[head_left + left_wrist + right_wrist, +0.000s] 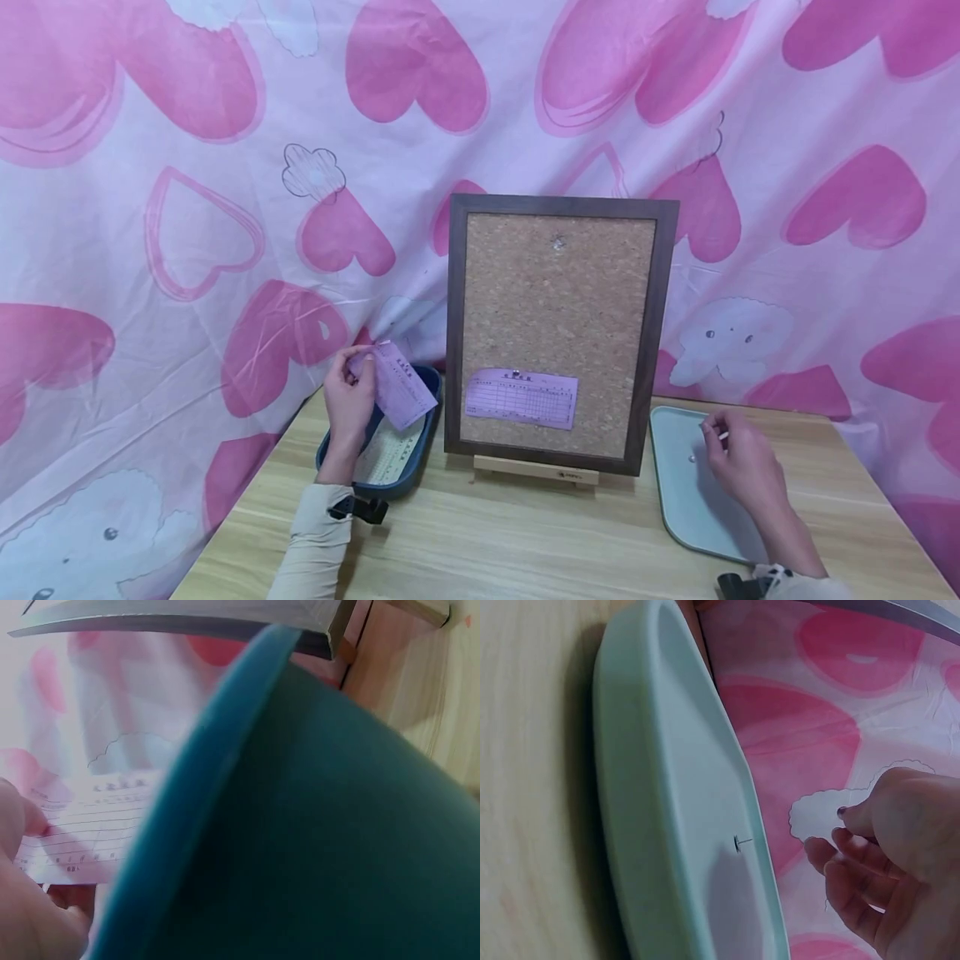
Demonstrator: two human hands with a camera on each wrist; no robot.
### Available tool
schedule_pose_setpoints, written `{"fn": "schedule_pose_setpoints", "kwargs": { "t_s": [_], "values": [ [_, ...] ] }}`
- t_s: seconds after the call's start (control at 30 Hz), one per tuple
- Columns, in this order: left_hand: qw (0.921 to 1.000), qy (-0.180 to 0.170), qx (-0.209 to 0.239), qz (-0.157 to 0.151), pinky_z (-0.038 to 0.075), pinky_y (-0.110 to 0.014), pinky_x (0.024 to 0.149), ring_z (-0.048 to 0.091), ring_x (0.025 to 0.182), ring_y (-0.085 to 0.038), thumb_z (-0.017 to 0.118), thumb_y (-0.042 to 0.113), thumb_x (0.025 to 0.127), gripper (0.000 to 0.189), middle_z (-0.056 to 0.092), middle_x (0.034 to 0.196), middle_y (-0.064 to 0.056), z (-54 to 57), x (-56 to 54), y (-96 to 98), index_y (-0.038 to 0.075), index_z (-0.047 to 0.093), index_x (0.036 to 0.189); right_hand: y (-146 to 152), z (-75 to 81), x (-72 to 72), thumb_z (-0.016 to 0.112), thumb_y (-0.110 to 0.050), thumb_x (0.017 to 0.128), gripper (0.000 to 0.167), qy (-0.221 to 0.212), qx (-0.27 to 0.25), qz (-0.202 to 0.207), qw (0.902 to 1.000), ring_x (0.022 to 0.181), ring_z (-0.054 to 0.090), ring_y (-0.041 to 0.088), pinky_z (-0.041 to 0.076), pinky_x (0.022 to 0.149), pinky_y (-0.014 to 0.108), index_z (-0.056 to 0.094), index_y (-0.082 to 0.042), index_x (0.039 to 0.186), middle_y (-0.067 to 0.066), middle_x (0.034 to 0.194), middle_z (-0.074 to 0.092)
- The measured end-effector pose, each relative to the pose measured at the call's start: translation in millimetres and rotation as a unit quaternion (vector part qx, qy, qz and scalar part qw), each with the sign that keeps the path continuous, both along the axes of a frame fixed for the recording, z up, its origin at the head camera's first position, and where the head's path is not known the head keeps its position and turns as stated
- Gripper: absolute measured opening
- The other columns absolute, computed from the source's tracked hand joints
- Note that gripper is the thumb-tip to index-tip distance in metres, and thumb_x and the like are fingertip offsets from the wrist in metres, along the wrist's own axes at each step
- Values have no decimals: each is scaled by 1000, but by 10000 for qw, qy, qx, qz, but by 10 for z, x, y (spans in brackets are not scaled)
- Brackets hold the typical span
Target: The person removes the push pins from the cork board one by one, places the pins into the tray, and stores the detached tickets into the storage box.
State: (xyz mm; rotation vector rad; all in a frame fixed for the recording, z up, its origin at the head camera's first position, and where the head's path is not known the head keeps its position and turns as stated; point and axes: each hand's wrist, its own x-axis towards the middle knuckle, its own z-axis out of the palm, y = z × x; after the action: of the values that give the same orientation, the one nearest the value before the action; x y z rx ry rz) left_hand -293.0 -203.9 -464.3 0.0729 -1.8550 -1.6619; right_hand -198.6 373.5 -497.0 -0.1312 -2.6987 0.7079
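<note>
My left hand [351, 400] pinches a purple printed slip [405, 387] by its upper left corner, over a dark blue basket [429, 450]. In the left wrist view the basket wall [202, 772] hides part of the slip [97, 814]. My right hand [746, 458] is above a pale green tray [678, 521], thumb and fingertips together around a small thumbtack, seen as a dark spot at the thumb tip. Another thumbtack [737, 844] lies in the tray, point sticking up. On the framed corkboard [555, 317], a second purple slip [521, 402] hangs low, a tack at its top edge.
A wooden stand [536, 470] holds the corkboard upright on the wooden table [525, 533], between basket and tray. Pale printed slips [386, 457] lie in the basket. A small silvery spot [557, 242] shows high on the cork. Behind hangs a pink heart-patterned cloth [416, 62].
</note>
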Motion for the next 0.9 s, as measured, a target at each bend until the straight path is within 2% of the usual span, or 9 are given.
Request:
{"fn": "schedule_pose_setpoints", "kwargs": {
  "t_s": [0.1, 0.27, 0.4, 0.5, 0.6, 0.67, 0.83, 0.9],
  "values": [
    [9998, -141, -147, -21, 47, -15, 67, 62, 85, -6, 67, 12, 105, 21, 70, 117, -10, 7, -5, -39, 3, 73, 123, 22, -10, -4, 61, -11, 107, 12, -118, -4, 37, 9999, 82, 60, 27, 44, 56, 23, 61, -1, 114, 21, 102, 67],
    [9990, -302, -308, -122, 46, -15, 65, 60, 87, -13, 68, 12, 105, 21, 71, 124, -14, 34, 15, -118, 3, 74, 123, 53, -14, -16, 61, -10, 105, 14, -270, 20, 125, 9996, 82, 60, 27, 46, 60, 26, 62, 1, 113, 20, 101, 67],
    [9956, -377, -803, -314, 43, -15, 66, 57, 87, -16, 68, 8, 104, 20, 71, 121, -17, 51, 32, -191, 3, 76, 121, 80, -26, -26, 61, -7, 103, 14, -430, 91, 239, 9987, 83, 62, 27, 47, 63, 30, 64, 4, 111, 18, 98, 67],
    [9889, -513, -1293, -530, 42, -17, 70, 56, 89, -18, 68, 5, 104, 17, 71, 118, -18, 58, 38, -242, 3, 77, 118, 97, -30, -23, 60, -5, 101, 14, -562, 136, 320, 9978, 84, 62, 26, 47, 64, 31, 64, 4, 110, 16, 96, 67],
    [9777, -747, -1850, -660, 44, -22, 77, 58, 94, -22, 67, 6, 104, 15, 74, 119, -17, 70, 48, -273, 6, 78, 116, 119, -28, -21, 60, -4, 101, 14, -716, 149, 388, 9966, 84, 62, 26, 48, 66, 32, 64, 4, 111, 16, 96, 66],
    [9666, -960, -2239, -797, 46, -29, 84, 61, 100, -26, 66, 7, 105, 16, 75, 122, -17, 72, 55, -285, 7, 77, 116, 138, -26, -22, 60, -5, 102, 15, -891, 152, 435, 9950, 86, 62, 26, 49, 67, 33, 65, 4, 112, 15, 98, 67],
    [9297, -1621, -2990, -1413, 45, -43, 98, 62, 111, -33, 62, 6, 106, 20, 73, 128, -19, 14, 60, -290, 8, 76, 120, 185, -51, -35, 61, -8, 104, 15, -1372, 164, 566, 9888, 88, 62, 25, 51, 70, 36, 67, 1, 114, 13, 101, 69],
    [9166, -1731, -3224, -1607, 46, -43, 96, 62, 108, -33, 62, 4, 106, 21, 72, 127, -20, -14, 56, -278, 8, 75, 121, 192, -67, -38, 62, -9, 105, 14, -1465, 163, 584, 9874, 89, 62, 24, 52, 71, 36, 67, 1, 113, 13, 101, 69]
  ]
}}
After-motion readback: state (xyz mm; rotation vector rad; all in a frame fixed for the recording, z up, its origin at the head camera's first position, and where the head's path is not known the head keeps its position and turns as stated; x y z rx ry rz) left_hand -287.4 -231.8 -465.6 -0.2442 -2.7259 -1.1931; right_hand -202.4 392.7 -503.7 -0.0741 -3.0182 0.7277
